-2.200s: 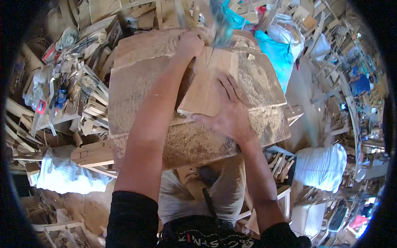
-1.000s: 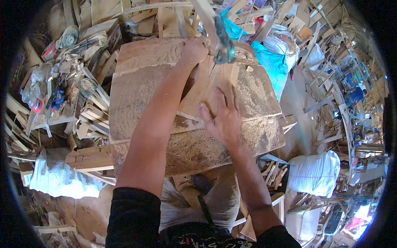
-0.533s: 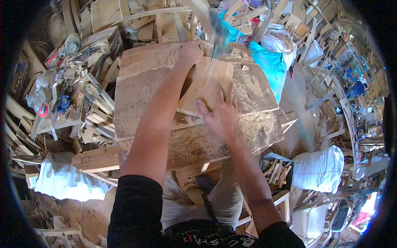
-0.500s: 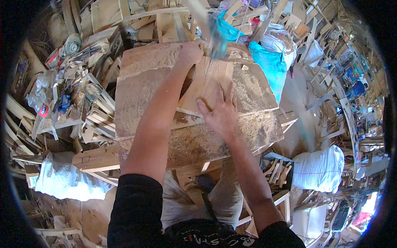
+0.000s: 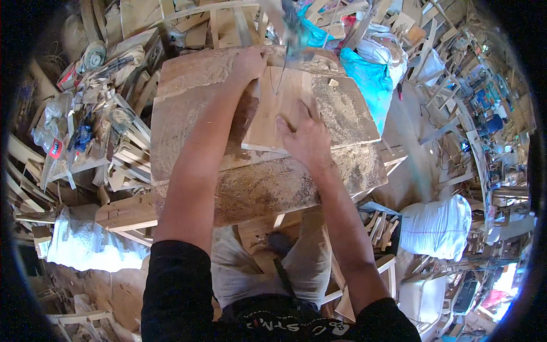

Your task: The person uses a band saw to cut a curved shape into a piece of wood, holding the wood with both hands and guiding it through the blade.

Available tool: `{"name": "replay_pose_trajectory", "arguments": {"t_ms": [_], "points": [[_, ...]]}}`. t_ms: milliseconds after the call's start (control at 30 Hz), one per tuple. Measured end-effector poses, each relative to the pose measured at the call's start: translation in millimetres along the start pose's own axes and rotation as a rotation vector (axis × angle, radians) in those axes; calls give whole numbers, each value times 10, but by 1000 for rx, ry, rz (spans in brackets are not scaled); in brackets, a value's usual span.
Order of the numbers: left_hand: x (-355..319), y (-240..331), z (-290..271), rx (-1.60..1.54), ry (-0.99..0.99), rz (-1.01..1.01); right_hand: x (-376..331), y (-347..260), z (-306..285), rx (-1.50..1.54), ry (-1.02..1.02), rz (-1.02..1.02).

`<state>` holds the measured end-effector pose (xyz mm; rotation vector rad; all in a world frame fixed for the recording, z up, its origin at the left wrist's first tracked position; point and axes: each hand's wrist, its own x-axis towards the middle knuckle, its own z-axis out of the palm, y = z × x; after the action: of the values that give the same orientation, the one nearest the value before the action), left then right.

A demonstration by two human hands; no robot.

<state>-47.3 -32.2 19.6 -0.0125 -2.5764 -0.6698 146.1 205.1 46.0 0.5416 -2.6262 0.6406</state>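
Note:
A pale, flat wooden board (image 5: 268,122) lies on a dusty wooden worktop (image 5: 188,125). At the board's far left corner, my left hand (image 5: 249,64) is closed on the edge, its fingertips partly hidden. My right hand (image 5: 307,137) lies flat on the board's right part, fingers apart and thumb out to the left. Just beyond the board's far edge stands a blurred grey-blue machine part (image 5: 294,35). A thin dark curved line runs over the board from near that part.
Sawdust (image 5: 347,117) and a small wood chip (image 5: 333,82) lie on the worktop's right side. Wood offcuts (image 5: 134,148) are piled to the left. A blue sack (image 5: 370,85) stands at the far right, a white sack (image 5: 436,231) at the near right.
My right hand has slid farther forward over the board. The left hand has shifted slightly left, and the board has turned a little. The whole view has also moved slightly.

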Motion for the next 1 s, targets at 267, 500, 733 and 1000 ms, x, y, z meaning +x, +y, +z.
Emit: {"name": "replay_pose_trajectory", "arguments": {"t_ms": [267, 500, 733, 1000], "points": [[-175, 189, -237, 53, 0, -117, 149, 264, -157, 92, -124, -116], [-235, 105, -215, 40, 23, -92, 230, 378, -187, 144, -133, -223], [-204, 141, -235, -3, 27, -144, 283, 402, -161, 108, -171, -224], [-120, 102, -158, 66, 28, -205, 327, 426, -130, 122, -132, -234]]}}
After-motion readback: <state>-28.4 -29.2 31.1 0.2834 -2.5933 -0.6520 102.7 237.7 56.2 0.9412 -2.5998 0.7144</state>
